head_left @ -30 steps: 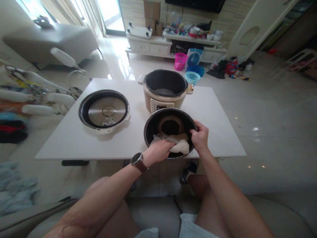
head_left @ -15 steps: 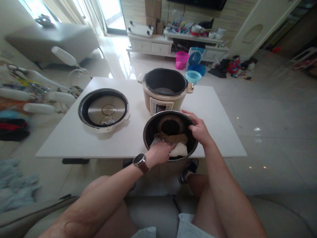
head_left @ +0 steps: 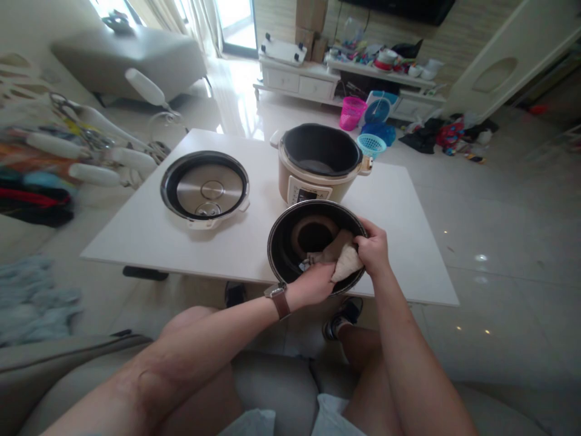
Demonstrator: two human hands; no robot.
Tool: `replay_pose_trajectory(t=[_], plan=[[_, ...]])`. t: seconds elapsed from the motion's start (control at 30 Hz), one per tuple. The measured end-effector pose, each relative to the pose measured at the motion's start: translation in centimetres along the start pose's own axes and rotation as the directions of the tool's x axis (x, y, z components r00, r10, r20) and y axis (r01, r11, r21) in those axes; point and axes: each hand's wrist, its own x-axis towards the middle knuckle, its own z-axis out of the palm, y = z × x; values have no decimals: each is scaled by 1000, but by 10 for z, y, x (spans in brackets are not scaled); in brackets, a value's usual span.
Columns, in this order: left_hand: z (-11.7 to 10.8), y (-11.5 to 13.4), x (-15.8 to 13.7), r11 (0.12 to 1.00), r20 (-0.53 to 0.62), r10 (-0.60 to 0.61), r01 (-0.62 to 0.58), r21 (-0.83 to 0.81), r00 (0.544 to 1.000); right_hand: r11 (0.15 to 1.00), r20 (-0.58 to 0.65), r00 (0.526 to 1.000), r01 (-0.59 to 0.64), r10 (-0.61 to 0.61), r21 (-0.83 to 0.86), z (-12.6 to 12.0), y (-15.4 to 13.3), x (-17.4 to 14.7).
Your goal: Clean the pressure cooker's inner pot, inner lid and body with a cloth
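A dark inner pot (head_left: 290, 233) is tilted toward me at the table's near edge. My right hand (head_left: 373, 247) grips its right rim, thumb inside and fingers outside. Inside the pot, my left hand (head_left: 314, 283) is closed on a pale cloth (head_left: 347, 261), pressed against the lower right wall; some fingertips are hidden by the cloth. Just behind the pot stands the beige electric pressure cooker body (head_left: 290, 172), uncovered, its control panel partly hidden by the pot. To the left, the cooker's lid (head_left: 218, 222) lies upside down with its metal inner side up.
The white table (head_left: 149, 242) holds the cooker parts. Beyond it on the floor are a pink basket (head_left: 353, 114), a light blue basket (head_left: 371, 145) and a cluttered white TV cabinet (head_left: 295, 85). A white-armed lamp (head_left: 145, 88) stands close to the table's left edge.
My left hand has moved the cloth rightward along the pot's inside, up toward the right wall. My right hand still holds the rim. The whole view has shifted slightly.
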Motion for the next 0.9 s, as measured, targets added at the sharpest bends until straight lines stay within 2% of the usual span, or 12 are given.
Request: replay_pose_trajectory(t=[0.13, 0.23, 0.3, 0.43, 0.53, 0.63, 0.73, 0.9], plan=[[-21, -3, -5, 968, 132, -69, 34, 249, 989, 999, -33, 999, -15, 14, -40, -6, 7, 4], [-36, -6, -10, 883, 151, -127, 42, 468, 980, 998, -45, 999, -25, 22, -60, -7, 5, 8], [-42, -6, -13, 841, 150, -117, 18, 540, 982, 997, -55, 998, -21, 17, -77, -8, 1, 10], [-44, -4, -16, 812, 164, -89, -24, 583, 982, 993, -44, 999, -28, 23, -114, -15, -3, 14], [-44, -1, -16, 782, 186, -103, -36, 622, 977, 988, 18, 998, -59, 62, -145, -20, -1, 16], [-45, 0, -17, 770, 194, -88, -57, 635, 977, 987, 62, 998, -9, 20, -163, -20, 0, 16], [-44, -3, -17, 790, 175, -55, -64, 610, 983, 992, 66, 997, 36, -28, -120, -15, 0, 14], [-36, -5, -14, 868, 172, -67, -28, 496, 983, 995, 42, 998, -43, 47, -90, -7, 4, 9]])
